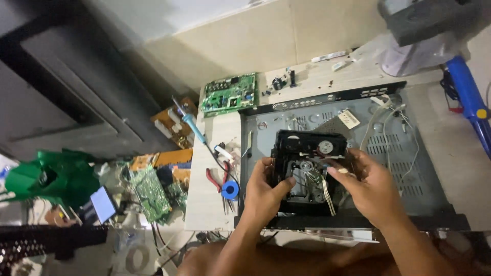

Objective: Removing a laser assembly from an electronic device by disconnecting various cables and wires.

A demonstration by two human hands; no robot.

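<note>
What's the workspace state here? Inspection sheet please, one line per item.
Surface: pale worktop, crowded at its left edge.
Job's things: black disc drive unit held over an opened metal chassis.
Clutter: green circuit board, soldering iron, red-handled pliers, blue solder spool; more boards beside the worktop.
Grippers: left hand grips the drive's left side; right hand holds its right side, fingers on the mechanism.
Cables: white ribbon wires hang from the drive; loose white leads lie in the chassis.
Surroundings: tiled floor, green bag, blue-handled tool.
</note>
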